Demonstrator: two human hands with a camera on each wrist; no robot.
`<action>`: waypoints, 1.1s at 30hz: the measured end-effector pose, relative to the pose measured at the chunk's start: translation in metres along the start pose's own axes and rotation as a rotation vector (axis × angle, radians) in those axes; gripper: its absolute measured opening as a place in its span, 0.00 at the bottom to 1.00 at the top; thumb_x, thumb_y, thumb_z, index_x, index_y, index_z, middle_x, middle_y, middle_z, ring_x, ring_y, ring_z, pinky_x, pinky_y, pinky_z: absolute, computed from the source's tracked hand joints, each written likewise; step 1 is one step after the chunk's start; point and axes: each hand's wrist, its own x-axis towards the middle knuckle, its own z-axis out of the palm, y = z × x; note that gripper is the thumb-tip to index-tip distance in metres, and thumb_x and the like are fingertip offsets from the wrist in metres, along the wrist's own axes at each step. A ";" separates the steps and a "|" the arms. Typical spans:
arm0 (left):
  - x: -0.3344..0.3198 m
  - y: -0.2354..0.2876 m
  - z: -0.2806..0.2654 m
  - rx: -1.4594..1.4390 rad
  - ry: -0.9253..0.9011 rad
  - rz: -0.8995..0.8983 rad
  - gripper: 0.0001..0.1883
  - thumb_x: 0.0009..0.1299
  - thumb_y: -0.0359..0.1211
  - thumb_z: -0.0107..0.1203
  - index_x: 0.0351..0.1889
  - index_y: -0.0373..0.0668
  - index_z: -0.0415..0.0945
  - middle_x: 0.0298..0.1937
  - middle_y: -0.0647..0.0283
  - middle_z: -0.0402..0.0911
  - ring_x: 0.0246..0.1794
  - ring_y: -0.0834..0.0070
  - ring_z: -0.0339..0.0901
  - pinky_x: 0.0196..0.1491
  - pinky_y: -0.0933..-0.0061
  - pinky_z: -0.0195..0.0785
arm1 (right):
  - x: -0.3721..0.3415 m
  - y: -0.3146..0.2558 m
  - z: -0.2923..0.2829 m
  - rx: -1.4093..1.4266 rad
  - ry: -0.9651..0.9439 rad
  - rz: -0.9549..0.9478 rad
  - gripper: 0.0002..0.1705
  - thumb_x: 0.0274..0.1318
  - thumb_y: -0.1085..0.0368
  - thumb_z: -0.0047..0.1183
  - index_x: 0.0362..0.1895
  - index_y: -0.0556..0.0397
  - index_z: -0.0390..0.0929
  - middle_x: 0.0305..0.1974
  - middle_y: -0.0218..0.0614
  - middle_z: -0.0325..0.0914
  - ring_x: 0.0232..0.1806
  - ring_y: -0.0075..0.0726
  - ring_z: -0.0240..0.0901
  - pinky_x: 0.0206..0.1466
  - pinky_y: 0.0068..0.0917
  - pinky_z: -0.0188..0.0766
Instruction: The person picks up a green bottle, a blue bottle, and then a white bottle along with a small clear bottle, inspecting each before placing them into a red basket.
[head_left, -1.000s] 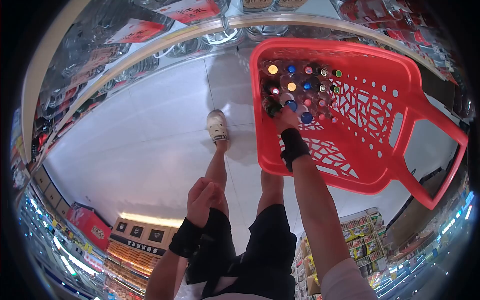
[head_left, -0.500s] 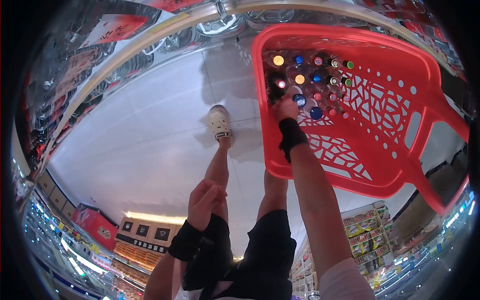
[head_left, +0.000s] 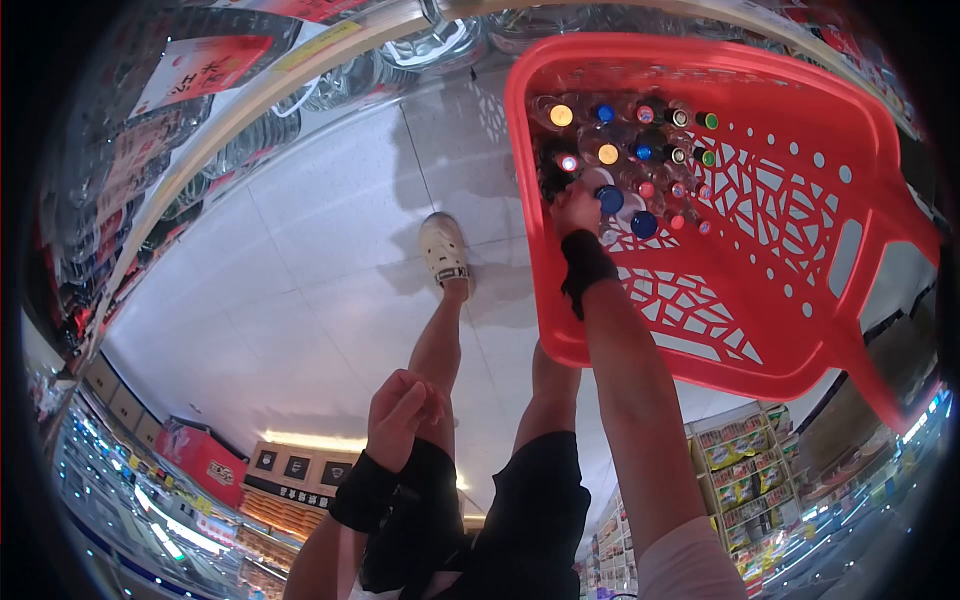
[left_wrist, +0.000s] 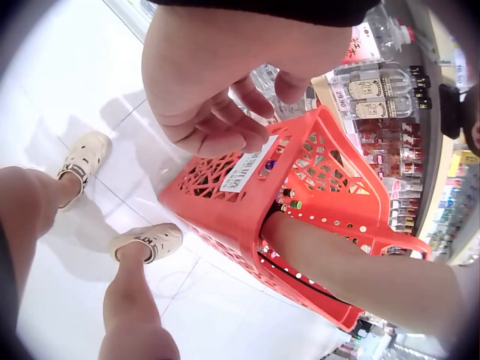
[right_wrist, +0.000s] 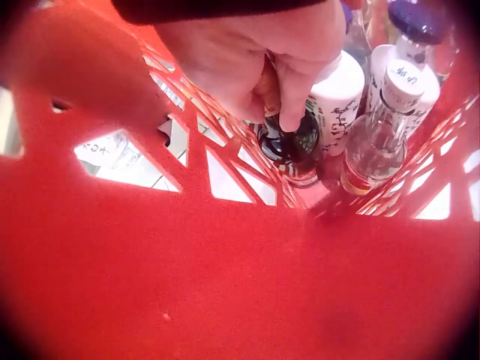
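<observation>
Bottle (right_wrist: 292, 154), pinched beneath the right hand (right_wrist: 259, 56), stands well apart from the loosely curled, empty left hand (left_wrist: 210, 71).

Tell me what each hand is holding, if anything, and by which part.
The right hand grips a dark bottle by its upper end; whether at cap or neck is hidden from view. The left hand holds nothing.

Since a second ago, the right grip (head_left: 576, 208) has shifted closer to the red basket's (head_left: 700, 376) end opposite its handle (head_left: 866, 375). The dark bottle (right_wrist: 287, 146) shows less from overhead; a pale cap (head_left: 608, 237) has appeared beside the grip.
</observation>
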 end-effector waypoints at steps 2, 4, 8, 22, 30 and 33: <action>0.000 -0.001 0.000 -0.011 -0.021 0.006 0.07 0.75 0.34 0.45 0.37 0.41 0.67 0.32 0.59 0.75 0.30 0.74 0.71 0.37 0.73 0.63 | -0.004 0.001 -0.003 0.043 0.000 -0.019 0.17 0.48 0.61 0.56 0.44 0.51 0.75 0.36 0.52 0.80 0.42 0.60 0.77 0.48 0.49 0.73; 0.000 0.000 0.001 -0.019 -0.028 0.011 0.07 0.75 0.34 0.45 0.38 0.41 0.67 0.32 0.59 0.75 0.30 0.74 0.71 0.37 0.74 0.63 | -0.004 0.002 -0.004 0.079 -0.027 -0.024 0.17 0.49 0.60 0.55 0.45 0.50 0.75 0.36 0.55 0.80 0.43 0.62 0.76 0.48 0.51 0.72; -0.003 0.001 0.007 -0.029 -0.031 0.027 0.07 0.75 0.34 0.45 0.38 0.41 0.68 0.32 0.59 0.75 0.30 0.74 0.71 0.36 0.74 0.63 | -0.005 0.007 -0.009 0.087 -0.089 -0.048 0.20 0.50 0.61 0.54 0.50 0.48 0.73 0.38 0.54 0.79 0.45 0.62 0.76 0.49 0.51 0.72; -0.034 0.025 0.036 -0.007 -0.107 0.178 0.02 0.69 0.28 0.48 0.37 0.42 0.66 0.32 0.60 0.75 0.30 0.74 0.71 0.35 0.75 0.62 | -0.058 0.004 -0.087 0.024 -0.098 0.027 0.21 0.51 0.60 0.57 0.48 0.51 0.70 0.39 0.50 0.79 0.46 0.60 0.75 0.49 0.48 0.72; -0.075 0.048 0.080 -0.016 -0.153 0.263 0.03 0.67 0.26 0.48 0.32 0.42 0.65 0.33 0.58 0.76 0.31 0.73 0.71 0.36 0.75 0.63 | -0.075 0.014 -0.173 0.033 -0.161 -0.105 0.17 0.52 0.54 0.57 0.38 0.56 0.81 0.37 0.48 0.82 0.43 0.53 0.78 0.47 0.42 0.73; -0.089 0.052 0.090 -0.001 -0.124 0.353 0.09 0.69 0.29 0.46 0.26 0.41 0.66 0.25 0.59 0.74 0.27 0.73 0.70 0.32 0.74 0.62 | -0.083 0.027 -0.199 0.060 -0.124 -0.137 0.19 0.55 0.52 0.53 0.33 0.56 0.83 0.29 0.46 0.82 0.35 0.49 0.80 0.42 0.39 0.74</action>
